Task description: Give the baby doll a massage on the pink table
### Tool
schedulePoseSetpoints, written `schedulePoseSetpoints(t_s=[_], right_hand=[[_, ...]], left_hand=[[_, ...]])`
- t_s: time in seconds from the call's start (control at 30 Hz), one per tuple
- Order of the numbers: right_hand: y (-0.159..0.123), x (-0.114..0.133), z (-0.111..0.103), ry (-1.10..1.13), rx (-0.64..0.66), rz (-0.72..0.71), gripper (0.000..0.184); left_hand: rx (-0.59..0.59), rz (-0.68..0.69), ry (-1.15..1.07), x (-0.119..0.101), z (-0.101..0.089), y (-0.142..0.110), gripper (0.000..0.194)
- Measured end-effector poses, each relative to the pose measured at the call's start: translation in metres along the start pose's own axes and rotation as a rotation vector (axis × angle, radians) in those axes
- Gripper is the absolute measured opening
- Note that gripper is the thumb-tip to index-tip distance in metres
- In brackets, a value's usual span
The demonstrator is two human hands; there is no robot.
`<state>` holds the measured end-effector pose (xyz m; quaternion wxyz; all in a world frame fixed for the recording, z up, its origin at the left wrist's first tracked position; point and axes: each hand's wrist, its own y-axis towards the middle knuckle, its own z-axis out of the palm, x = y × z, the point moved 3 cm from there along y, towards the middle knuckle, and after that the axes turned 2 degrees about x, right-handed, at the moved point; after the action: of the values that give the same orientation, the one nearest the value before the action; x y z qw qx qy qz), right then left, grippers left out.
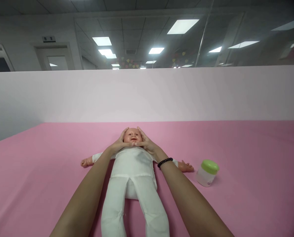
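Note:
A baby doll [133, 164] in a white cloth suit lies on its back, its arms spread wide and its legs toward me. My left hand [119, 144] cups the left side of the doll's head, thumb along the chin and fingers up past the cheek. On the other side, my right hand [148, 144] mirrors it, with a black beaded bracelet [165, 162] on the wrist. Both thumbs almost meet under the doll's mouth. Its face shows between my palms; the back of its head is hidden.
A small clear jar with a green lid [207, 172] stands right of the doll's outstretched hand. The pink padded surface [255, 184] ends at a low white wall [161, 95] at the back. Beyond it are glass panes and ceiling lights.

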<state>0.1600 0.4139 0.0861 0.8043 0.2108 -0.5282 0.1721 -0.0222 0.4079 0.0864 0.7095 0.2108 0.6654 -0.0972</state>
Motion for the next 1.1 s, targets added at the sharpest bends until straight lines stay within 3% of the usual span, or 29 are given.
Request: schedulePoseSetpoints(t_s=[0.3,0.57,0.87,1.1], right_hand=[[0.004,-0.004,-0.004,0.076,0.007,0.014,0.122],[-0.003,0.003,0.004,-0.009,-0.007,0.022,0.128],[0.002,-0.001,-0.002,0.055,0.024,0.033,0.124],[-0.006,0.005,0.007,-0.021,-0.010,0.033,0.126]], left_hand=[[0.010,0.013,-0.027,0.001,-0.002,0.001,0.108],[0.018,0.005,-0.013,-0.006,0.006,-0.004,0.113],[0.041,0.043,0.035,0.007,-0.008,0.006,0.105],[0.055,0.036,0.040,-0.005,0.002,-0.003,0.111]])
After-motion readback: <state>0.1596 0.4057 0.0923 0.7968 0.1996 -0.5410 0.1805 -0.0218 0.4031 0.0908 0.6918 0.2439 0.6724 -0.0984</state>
